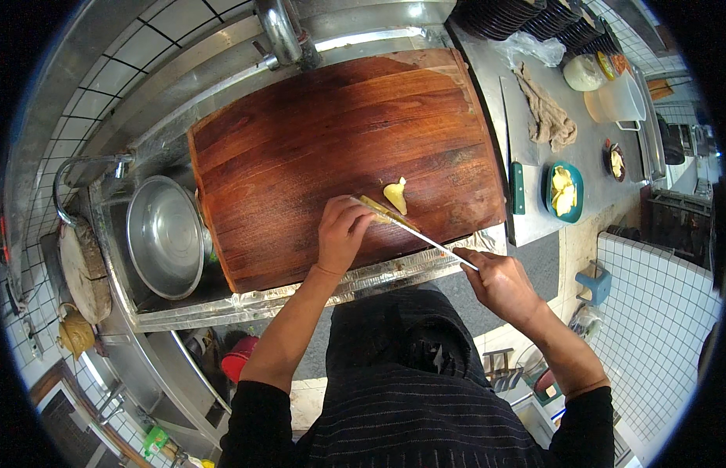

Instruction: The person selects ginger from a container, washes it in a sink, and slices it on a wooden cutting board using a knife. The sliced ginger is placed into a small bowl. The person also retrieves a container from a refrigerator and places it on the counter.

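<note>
On the wooden cutting board (332, 132), my left hand (341, 234) has its fingers curled against a yellowish piece of food (375, 209) near the board's front half. My right hand (494, 282) grips a knife (432, 240) by the handle, its narrow blade seen almost edge-on, angled up-left along that piece toward my left fingertips. Just above the blade lies a separate pale yellow piece (395, 195).
A steel bowl (164, 234) sits in the sink at left, beside a tap (74, 168). The right counter holds a green-handled knife (518, 187), teal dish of yellow slices (563, 191), cloth (554, 117), jug (612, 101) and stacked black dishes (503, 15). A blue stool (593, 282) stands below.
</note>
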A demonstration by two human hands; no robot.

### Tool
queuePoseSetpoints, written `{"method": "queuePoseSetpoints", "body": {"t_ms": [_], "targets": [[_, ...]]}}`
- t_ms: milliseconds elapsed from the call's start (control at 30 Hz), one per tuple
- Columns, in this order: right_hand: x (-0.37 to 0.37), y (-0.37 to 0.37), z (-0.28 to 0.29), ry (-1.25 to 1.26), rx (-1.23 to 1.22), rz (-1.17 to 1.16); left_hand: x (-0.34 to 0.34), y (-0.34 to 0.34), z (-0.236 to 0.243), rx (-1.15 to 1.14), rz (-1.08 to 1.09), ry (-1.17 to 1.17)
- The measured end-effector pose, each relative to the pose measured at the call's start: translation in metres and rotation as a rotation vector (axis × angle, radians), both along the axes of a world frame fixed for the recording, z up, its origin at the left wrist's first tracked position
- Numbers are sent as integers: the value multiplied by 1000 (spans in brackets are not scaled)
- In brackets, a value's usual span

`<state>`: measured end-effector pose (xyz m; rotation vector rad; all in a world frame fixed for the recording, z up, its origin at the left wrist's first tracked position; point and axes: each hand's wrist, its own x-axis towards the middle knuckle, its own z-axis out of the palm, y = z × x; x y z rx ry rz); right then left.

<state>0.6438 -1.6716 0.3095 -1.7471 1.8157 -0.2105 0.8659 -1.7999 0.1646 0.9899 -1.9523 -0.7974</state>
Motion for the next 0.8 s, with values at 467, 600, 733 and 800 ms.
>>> {"method": "queuePoseSetpoints", "body": {"t_ms": [467, 600, 733, 800], "targets": [[0, -7, 7, -30, 64, -34, 1, -3, -1, -7, -14, -12], [4, -13, -3, -4, 106, -24, 1, -3, 0, 3, -18, -2], [3, -15, -7, -21, 122, -17, 1, -3, -2, -16, -1, 16], [4, -18, -12, -6, 139, 10, 1, -1, -1, 4, -3, 6]]}}
